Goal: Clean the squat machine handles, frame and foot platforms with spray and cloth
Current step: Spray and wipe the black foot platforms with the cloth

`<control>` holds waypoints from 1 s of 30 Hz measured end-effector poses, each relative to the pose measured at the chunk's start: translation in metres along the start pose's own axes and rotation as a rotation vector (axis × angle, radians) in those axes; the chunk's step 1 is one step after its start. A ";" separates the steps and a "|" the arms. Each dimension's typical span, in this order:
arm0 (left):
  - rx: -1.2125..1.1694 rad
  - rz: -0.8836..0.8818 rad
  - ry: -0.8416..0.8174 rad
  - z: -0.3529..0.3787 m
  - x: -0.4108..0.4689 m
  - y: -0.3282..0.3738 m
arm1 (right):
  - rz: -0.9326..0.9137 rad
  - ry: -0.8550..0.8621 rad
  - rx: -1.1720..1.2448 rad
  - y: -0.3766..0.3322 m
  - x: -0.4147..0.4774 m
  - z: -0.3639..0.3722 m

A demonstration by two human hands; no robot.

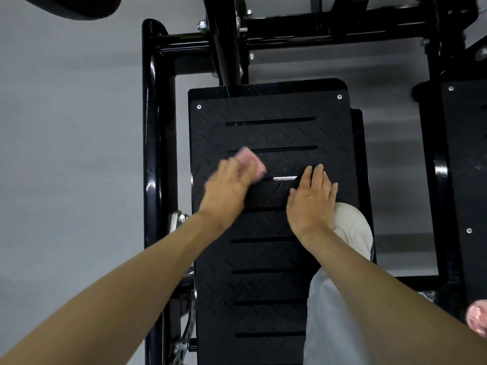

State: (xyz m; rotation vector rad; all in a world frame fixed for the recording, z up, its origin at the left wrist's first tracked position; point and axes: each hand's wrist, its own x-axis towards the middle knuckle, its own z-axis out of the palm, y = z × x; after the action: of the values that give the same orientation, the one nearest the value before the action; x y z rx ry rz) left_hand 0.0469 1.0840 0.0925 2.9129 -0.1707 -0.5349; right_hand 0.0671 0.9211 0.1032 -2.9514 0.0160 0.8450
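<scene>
Though blurred, pink cloth (pixel 251 163) half under left hand (pixel 226 191) on foot platform (pixel 271 133).

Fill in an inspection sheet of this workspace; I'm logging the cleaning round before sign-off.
surface: platform, black tread plate with slots.
job's things: cloth, pink, on platform; frame, glossy black; spray not identified.
clutter: shoe on platform; pink thing at right edge, unclear.
grips: left grip holds cloth, blurred; right grip flat on platform.
cables: nothing seen.
surroundings: floor, grey; second platform at right.
</scene>
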 end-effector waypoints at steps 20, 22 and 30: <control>0.404 0.243 -0.031 -0.026 0.076 0.027 | 0.085 0.059 0.054 0.044 0.007 -0.023; 0.314 0.085 -0.060 -0.025 0.076 0.052 | 0.078 0.084 0.096 0.047 0.009 -0.023; 0.459 0.457 -0.020 -0.018 0.098 0.073 | 0.035 0.108 0.108 0.065 0.012 -0.027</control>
State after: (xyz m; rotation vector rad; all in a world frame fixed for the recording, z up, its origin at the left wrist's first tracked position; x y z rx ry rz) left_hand 0.1381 1.0014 0.0893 3.1267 -1.0581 -0.4938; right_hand 0.0899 0.8544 0.1154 -2.8991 0.1152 0.6655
